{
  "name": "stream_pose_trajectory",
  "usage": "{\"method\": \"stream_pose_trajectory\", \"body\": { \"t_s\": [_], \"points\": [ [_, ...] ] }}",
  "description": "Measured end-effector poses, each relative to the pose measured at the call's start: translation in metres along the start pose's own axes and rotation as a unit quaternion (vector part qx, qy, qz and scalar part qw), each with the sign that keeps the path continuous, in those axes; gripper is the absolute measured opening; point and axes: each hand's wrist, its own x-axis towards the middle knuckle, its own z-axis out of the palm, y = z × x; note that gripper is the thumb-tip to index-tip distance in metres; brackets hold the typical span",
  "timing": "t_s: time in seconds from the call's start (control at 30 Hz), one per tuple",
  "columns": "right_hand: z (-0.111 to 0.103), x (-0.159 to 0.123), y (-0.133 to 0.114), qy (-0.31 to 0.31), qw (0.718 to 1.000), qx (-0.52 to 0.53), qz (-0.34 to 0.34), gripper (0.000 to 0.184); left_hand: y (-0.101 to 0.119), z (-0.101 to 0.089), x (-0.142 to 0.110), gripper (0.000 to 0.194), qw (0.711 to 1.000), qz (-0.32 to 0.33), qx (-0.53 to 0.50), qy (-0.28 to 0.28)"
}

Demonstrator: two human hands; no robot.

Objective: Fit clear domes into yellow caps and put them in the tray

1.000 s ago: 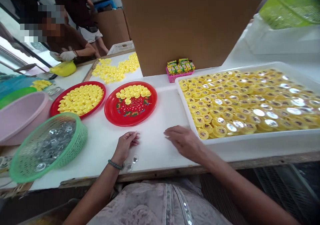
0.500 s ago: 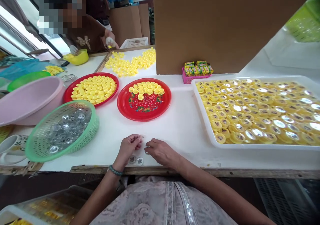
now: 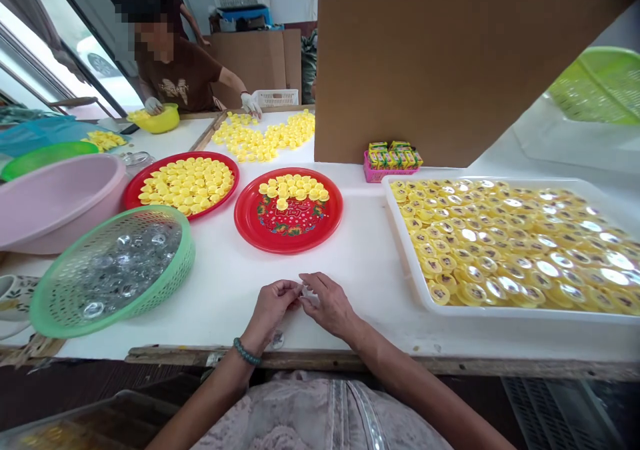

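Note:
Close to the table's front edge, my left hand [image 3: 274,309] is closed in a pinch around something too small to name. My right hand [image 3: 331,307] meets it fingertip to fingertip, its thumb and fingers bent toward the same small thing. Under my left wrist lies a clear round disc [image 3: 277,340], partly covered by the hand. Beyond my hands sits a red plate [image 3: 289,243] with small yellow round caps [image 3: 300,185] gathered toward its far side. To my left, a green mesh basket [image 3: 186,253] holds clear plastic pieces [image 3: 123,263].
At right stands a white tray [image 3: 425,297] full of yellow discs with shiny covers. A cardboard panel [image 3: 400,63] rises behind a pink basket [image 3: 385,175] of small boxes. Far left are a second red plate [image 3: 131,193], a pink basin [image 3: 55,203] and a gloved co-worker [image 3: 175,70].
My hands, slightly apart before, have come together at the fingertips. My view has shifted a little. The co-worker's gloved hand has lowered to the yellow pieces on the far table.

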Motion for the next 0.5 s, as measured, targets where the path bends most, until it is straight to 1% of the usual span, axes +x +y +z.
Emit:
{"method": "stream_pose_trajectory", "body": {
  "t_s": [0.07, 0.13, 0.23, 0.3, 0.37, 0.43, 0.5],
  "points": [
    [-0.002, 0.001, -0.001, 0.025, 1.0, 0.014, -0.008, 0.056, 0.007, 0.003, 0.001, 0.027, 1.0, 0.003, -0.019, -0.008],
    [-0.005, 0.002, -0.003, 0.029, 0.999, 0.032, -0.016, 0.055, 0.013, 0.004, 0.002, 0.025, 1.0, 0.01, -0.013, -0.025],
    [-0.01, 0.003, -0.005, 0.021, 0.998, 0.049, -0.031, 0.045, 0.018, 0.002, 0.004, 0.023, 0.997, -0.001, -0.009, -0.073],
    [-0.011, 0.002, -0.005, 0.038, 0.998, 0.046, -0.027, 0.038, 0.019, 0.003, 0.005, 0.022, 0.997, -0.009, -0.012, -0.081],
    [-0.011, 0.001, -0.005, 0.074, 0.996, 0.042, -0.011, 0.034, 0.019, 0.006, 0.005, 0.022, 0.997, -0.016, -0.018, -0.074],
    [-0.011, 0.0, -0.004, 0.104, 0.993, 0.05, 0.019, 0.029, 0.019, 0.009, 0.005, 0.022, 0.997, -0.026, -0.036, -0.067],
    [-0.01, 0.001, -0.004, 0.113, 0.988, 0.081, 0.063, 0.024, 0.02, 0.011, 0.006, 0.021, 0.997, -0.033, -0.05, -0.059]
  ]
}}
